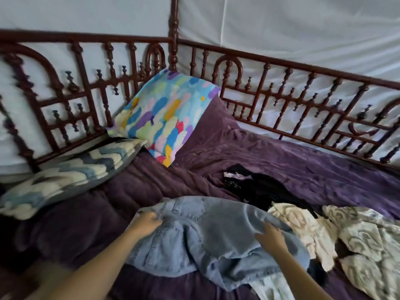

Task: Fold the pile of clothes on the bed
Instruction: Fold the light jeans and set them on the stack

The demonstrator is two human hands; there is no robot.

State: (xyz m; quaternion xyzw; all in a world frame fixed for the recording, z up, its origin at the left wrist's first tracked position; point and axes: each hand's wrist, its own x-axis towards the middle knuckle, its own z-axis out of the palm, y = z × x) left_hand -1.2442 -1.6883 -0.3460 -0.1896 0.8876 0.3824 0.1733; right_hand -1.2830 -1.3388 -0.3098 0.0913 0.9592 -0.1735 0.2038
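I see left hand (149,223) fingers curled round the jeans (194,239) waistband | right hand (270,237) fingers straight, flat on denim | patterned clothes (346,239) just right of them

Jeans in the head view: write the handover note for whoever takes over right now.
Left hand: grips the waistband edge of the light blue jeans.
Right hand: fingers spread, resting on the denim further right; it does not look like a grip.
Jeans: crumpled, lying on the purple bedspread in front of the person.
Pile: a black garment lies behind the jeans and cream patterned cloth to their right, all loose.
Done: no folded item in view.
Left: flatten and fold the jeans, then the black garment and the cream pieces.
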